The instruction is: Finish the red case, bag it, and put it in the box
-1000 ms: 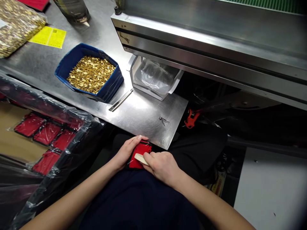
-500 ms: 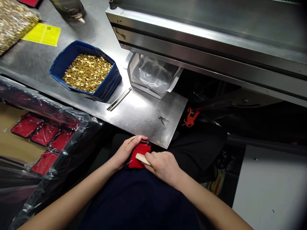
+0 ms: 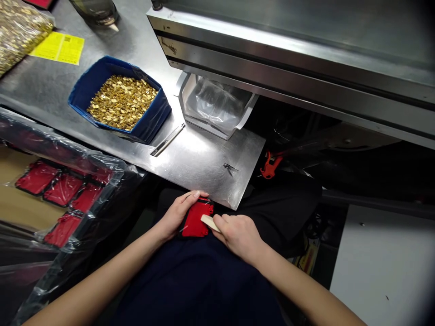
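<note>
A red piece with black edging (image 3: 197,219) lies on my lap, just off the front corner of the metal table. My left hand (image 3: 177,215) grips its left and upper edge, thumb and fingers near the top. In my right hand (image 3: 238,233) is a pale, flat-ended tool (image 3: 210,222), its tip at the right part of the red surface. Whether the tip touches the cloth I cannot tell.
On the metal table (image 3: 204,167) are a blue bin of gold metal parts (image 3: 112,129), a cutter knife (image 3: 167,139), a small clipper (image 3: 230,168) and a grey tray (image 3: 224,133). Bagged red pieces (image 3: 64,189) lie in a plastic-lined box at left. A metal beam (image 3: 272,68) spans the upper right.
My right hand and the pale tool have moved a little to the right, uncovering more of the red surface. My left hand holds almost the same place.
</note>
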`<state>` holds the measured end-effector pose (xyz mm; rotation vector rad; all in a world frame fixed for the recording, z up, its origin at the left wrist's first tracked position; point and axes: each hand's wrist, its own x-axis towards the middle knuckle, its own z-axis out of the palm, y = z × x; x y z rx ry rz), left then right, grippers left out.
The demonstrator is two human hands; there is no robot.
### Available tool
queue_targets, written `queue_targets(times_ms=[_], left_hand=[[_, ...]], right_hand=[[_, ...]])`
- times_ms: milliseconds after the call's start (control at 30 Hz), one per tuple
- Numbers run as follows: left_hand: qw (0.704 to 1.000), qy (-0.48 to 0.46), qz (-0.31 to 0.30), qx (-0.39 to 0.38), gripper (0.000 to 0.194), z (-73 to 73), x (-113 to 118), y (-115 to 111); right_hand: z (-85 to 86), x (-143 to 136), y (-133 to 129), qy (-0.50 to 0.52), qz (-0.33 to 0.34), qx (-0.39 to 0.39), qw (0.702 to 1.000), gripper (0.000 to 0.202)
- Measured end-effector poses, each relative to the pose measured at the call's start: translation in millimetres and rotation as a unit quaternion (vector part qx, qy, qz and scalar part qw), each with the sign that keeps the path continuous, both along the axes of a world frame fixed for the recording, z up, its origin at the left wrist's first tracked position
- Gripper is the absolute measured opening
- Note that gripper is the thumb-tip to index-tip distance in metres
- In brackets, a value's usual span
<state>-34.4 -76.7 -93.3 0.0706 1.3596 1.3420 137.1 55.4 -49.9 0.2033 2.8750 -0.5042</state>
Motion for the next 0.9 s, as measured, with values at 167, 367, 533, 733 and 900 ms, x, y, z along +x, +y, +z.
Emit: queue_targets(times_ms=[167, 367, 533, 733, 900], left_hand=[[1.000, 0.007, 0.001, 0.000, 0.045, 1.1, -0.2, 1.2], [1.000, 0.026, 0.005, -0.007, 0.043, -0.9, -1.0, 1.0], [1.000, 0.016, -0.006, -0.003, 0.045, -0.6, -1.0, 1.0], [1.000, 0.025, -0.005, -0.004, 0.044, -0.1, -2.3, 1.2], [0.999, 0.037, -0.005, -0.013, 0.045, 0.0, -1.8, 1.3]], right_hand=[[-3.0, 14.9, 2.3, 0.000, -0.002, 0.011, 1.000, 0.028], [-0.6, -4.7, -8.6, 0.005, 0.008, 0.002, 1.000, 0.037], [-1.5, 10.2, -3.7, -0.003, 0.000, 0.013, 1.000, 0.030], [-3.1, 5.1, -9.0, -0.009, 0.004, 0.020, 1.000, 0.032], [0.8, -6.5, -9.2, -0.020, 0.021, 0.017, 0.999, 0.034]])
